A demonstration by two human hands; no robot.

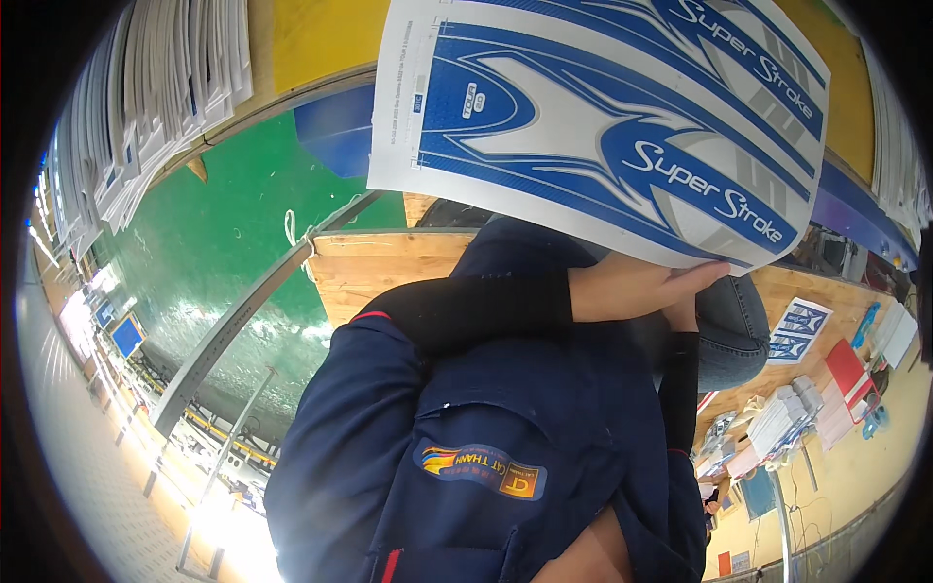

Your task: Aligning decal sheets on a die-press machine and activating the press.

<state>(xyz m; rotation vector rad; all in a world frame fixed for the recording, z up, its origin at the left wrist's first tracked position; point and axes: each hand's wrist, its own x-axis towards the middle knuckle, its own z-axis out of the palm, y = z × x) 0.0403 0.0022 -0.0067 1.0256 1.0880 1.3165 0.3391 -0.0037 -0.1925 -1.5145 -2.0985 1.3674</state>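
A large white sheet (573,136) printed with blue and silver designs is held up in front of me, its near edge curling. My left hand (617,289) reaches across to the right and grips this lower edge, part of its fingers hidden by the paper. Just below it, my right hand (686,313) comes up close against the left one. Its fingers are mostly covered, so their hold on the sheet cannot be made out. Black sleeves cover both forearms.
Thick stacks of paper (160,107) fill the upper left beside a yellow surface (321,39). A metal bar (262,291) tied with white string crosses the green floor (233,233). At right lie a smaller printed sheet (800,325) and a red folder (847,367).
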